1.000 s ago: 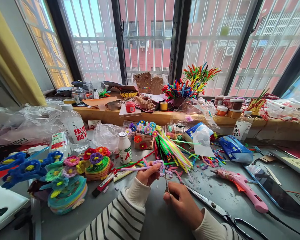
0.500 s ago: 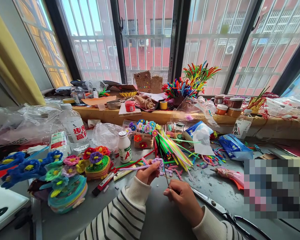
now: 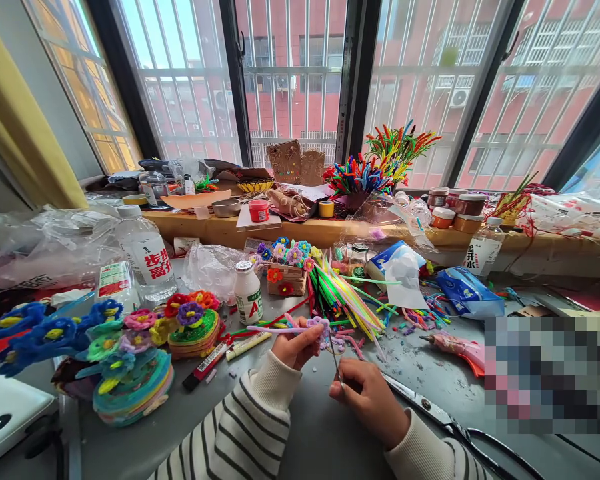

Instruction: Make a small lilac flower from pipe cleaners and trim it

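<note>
Lilac flower [image 3: 318, 323] | left hand [image 3: 296, 345] pinching it | right hand [image 3: 364, 397] gripping slim metal tool [image 3: 336, 359], tip beside petals

A wide window [image 3: 295, 113] with dark upright frames [image 3: 234, 73] fills the back of the room, and daylight comes in past pale metal bars [image 3: 295, 71] that stand outside the glass, with a pinkish-red building [image 3: 283, 20], an outdoor air conditioner [image 3: 459, 98] and a patch of light blue sky [image 3: 153, 30] beyond. On the left a yellow curtain [image 3: 23, 107] hangs beside a strip of pale grey wall [image 3: 55, 87]. Below the window runs a crowded wooden ledge [image 3: 215, 235], and in front of it spreads a grey table [image 3: 325, 433], its top dull and softly lit.
</note>
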A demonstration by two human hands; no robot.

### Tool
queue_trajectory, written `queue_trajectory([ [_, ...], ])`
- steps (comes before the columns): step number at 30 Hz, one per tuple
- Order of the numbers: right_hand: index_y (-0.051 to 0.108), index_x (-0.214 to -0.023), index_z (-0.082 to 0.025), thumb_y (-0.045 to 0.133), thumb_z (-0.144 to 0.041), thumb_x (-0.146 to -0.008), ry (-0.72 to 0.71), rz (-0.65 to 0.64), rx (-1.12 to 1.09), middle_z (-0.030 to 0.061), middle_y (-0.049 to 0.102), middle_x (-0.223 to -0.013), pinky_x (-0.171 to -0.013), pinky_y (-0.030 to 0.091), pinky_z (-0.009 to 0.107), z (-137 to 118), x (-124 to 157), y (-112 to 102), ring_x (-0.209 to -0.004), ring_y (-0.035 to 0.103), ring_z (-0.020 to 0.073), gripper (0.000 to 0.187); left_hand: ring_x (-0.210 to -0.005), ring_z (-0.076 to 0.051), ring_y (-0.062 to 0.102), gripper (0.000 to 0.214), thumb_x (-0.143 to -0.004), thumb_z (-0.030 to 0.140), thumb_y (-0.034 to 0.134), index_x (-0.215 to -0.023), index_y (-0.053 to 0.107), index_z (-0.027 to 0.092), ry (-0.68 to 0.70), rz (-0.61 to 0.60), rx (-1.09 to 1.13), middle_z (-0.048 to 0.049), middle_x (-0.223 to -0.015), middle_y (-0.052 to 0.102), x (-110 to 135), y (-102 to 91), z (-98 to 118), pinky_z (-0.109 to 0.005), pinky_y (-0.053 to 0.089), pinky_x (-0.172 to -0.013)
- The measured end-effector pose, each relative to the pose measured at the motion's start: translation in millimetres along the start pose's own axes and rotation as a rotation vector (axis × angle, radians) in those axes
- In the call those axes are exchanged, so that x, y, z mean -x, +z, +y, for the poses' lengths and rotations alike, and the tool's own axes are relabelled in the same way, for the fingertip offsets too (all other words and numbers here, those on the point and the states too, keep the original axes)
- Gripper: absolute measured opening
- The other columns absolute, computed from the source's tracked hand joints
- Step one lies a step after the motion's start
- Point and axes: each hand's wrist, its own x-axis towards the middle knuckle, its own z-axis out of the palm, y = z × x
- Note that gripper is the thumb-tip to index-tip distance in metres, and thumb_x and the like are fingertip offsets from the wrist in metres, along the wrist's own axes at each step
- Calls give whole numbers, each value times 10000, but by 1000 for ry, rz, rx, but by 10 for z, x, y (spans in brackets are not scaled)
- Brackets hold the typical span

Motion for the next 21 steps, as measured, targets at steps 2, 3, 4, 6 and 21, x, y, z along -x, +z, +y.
queue_trajectory([
  [2, 290, -431, -180, 331, -616, -691, -3, 8, -12, -31, 339, -458, -439, 248, 218, -1, -6, 1, -443, 333, 92, 509, -332, -33, 445, 284, -489, 186, 696, -484, 413, 154, 10, -20, -5, 62, -368, 485, -9, -11, -6, -126, 380, -337],
  [3, 288, -423, -181, 327, -613, -695, -5, 10, -16, -30, 341, -452, -443, 256, 218, -2, -9, 1, -441, 339, 93, 513, -333, -35, 447, 280, -492, 185, 694, -475, 416, 153, 14, -25, -4, 60, -366, 484, -13, -17, -8, -127, 380, -338],
  [4, 288, -417, -180, 323, -611, -699, -5, 10, -17, -28, 344, -449, -446, 262, 219, -4, -11, 2, -440, 344, 93, 516, -335, -36, 449, 276, -494, 183, 694, -473, 421, 151, 16, -25, -1, 59, -364, 485, -16, -21, -9, -128, 382, -341],
  [6, 293, -413, -179, 316, -607, -705, 0, 5, -15, -25, 351, -449, -449, 266, 220, -9, -12, 1, -439, 348, 94, 519, -338, -39, 452, 262, -495, 176, 694, -482, 434, 149, 9, -17, 4, 56, -368, 491, -18, -27, -8, -130, 384, -345],
  [21, 385, -424, -172, 237, -649, -702, -74, -88, -187, -14, 403, -445, -458, 295, 221, -46, 18, -11, -446, 399, 103, 572, -332, -30, 414, 214, -472, 187, 708, -516, 510, 118, -98, -81, 85, 51, -369, 474, -20, -33, 0, -142, 316, -341],
])
